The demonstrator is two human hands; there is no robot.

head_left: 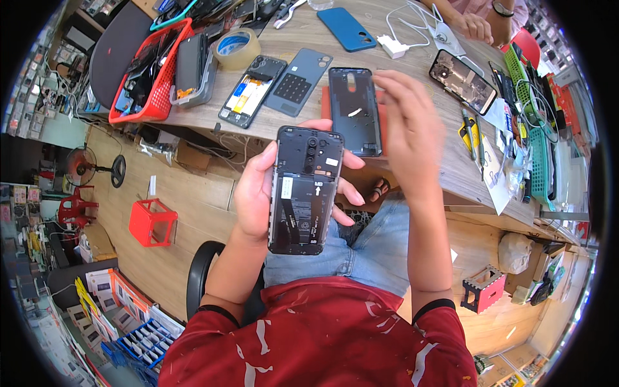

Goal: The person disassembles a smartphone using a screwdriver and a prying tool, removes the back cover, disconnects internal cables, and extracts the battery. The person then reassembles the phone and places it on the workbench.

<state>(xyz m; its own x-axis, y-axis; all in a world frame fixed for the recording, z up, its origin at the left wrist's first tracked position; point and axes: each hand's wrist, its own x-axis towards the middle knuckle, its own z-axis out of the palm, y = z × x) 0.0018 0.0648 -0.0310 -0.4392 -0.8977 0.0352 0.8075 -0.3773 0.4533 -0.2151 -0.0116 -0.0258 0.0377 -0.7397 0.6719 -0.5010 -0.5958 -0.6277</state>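
My left hand [256, 193] holds a phone [303, 193] with its back removed, the battery and camera module showing. My right hand [407, 129] is raised beside the right edge of a loose black back cover [354, 122], fingers extended and slightly blurred; whether it touches the cover I cannot tell. The cover lies on a red mat [381, 122] at the desk's edge. To its left are a grey back cover [298, 80] and another opened phone [251, 93] with its insides showing.
The wooden desk [406, 64] holds a red basket [151, 77], tape roll [235, 48], blue cover [345, 29], white charger [393, 46], propped phone [463, 82] and tools [476, 138]. A co-worker's hand [477, 26] is at upper right. A red stool [153, 221] stands on the floor.
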